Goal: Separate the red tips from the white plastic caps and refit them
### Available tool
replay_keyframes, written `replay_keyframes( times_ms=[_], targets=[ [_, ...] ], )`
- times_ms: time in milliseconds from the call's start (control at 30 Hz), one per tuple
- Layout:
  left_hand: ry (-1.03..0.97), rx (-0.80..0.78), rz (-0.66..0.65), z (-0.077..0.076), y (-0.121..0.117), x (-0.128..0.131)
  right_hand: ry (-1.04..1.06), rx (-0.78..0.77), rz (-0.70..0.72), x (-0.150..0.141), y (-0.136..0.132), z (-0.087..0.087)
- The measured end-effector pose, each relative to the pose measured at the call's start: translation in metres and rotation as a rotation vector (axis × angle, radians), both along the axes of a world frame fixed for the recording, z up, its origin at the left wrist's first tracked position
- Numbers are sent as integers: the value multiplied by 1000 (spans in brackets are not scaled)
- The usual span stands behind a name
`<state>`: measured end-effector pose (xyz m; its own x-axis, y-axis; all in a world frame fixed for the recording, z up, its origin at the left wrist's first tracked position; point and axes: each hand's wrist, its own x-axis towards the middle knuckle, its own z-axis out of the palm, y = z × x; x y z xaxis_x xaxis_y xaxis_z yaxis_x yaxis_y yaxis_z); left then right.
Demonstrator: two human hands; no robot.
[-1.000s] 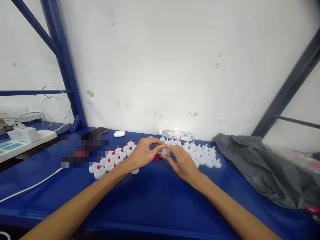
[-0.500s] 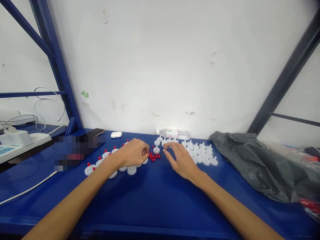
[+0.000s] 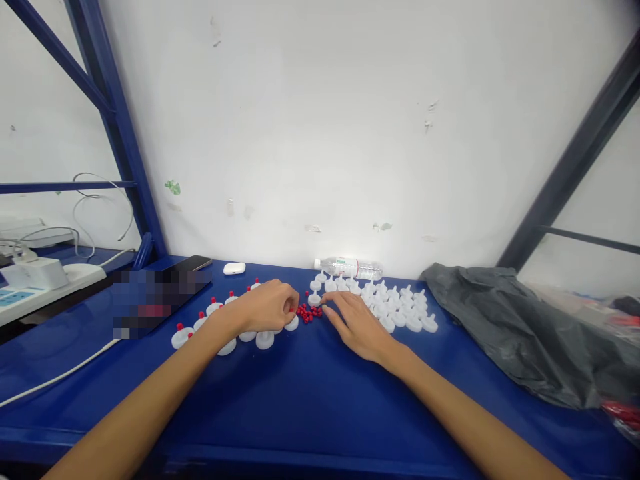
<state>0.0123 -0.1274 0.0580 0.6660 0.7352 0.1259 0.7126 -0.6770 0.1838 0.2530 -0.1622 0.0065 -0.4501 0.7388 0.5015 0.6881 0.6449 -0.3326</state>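
Observation:
My left hand [image 3: 270,307] is closed in a pinch right above a white nozzle cap [image 3: 291,324]; the fingers hide what they hold, if anything. More white nozzle caps with red tips [image 3: 213,305] stand under and left of this hand. Between my hands lies a loose pile of small red tips [image 3: 309,315]. My right hand [image 3: 356,325] has its thumb and forefinger apart, with the fingertips close to a white nozzle cap [image 3: 314,300] that has no red tip. Whether they touch it, I cannot tell. Several more untipped caps [image 3: 395,310] stand behind and right of this hand.
A clear plastic bottle [image 3: 350,268] lies along the wall, near a white earbud case [image 3: 235,268]. A phone [image 3: 193,265] lies to the left, beside a white cable [image 3: 60,380] and a power strip [image 3: 85,273]. A dark grey plastic bag [image 3: 515,327] covers the right side.
My right hand has moved slightly left, its fingertips now closer to the front untipped cap. My left hand stays in about the same place, still pinched. The view has shifted a little.

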Motion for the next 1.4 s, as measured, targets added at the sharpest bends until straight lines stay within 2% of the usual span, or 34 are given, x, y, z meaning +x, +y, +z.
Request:
replay_keyframes(
  times_ms=[167, 400, 667, 967, 1133, 1400],
  targets=[
    [62, 47, 72, 1, 5, -8, -32, 4, 24, -1, 3, -5],
    [128, 152, 141, 5, 5, -12, -75, -80, -43, -8, 19, -12],
    [175, 260, 164, -12, 15, -3, -82, -92, 18, -12, 36, -20],
    [155, 252, 139, -23, 23, 0, 0, 30, -35, -10, 29, -14],
    [31, 237, 119, -21, 22, -1, -3, 92, -12, -9, 27, -10],
    [-394, 181, 159, -7, 13, 13, 55, 151, 36, -10, 21, -12]
  ],
)
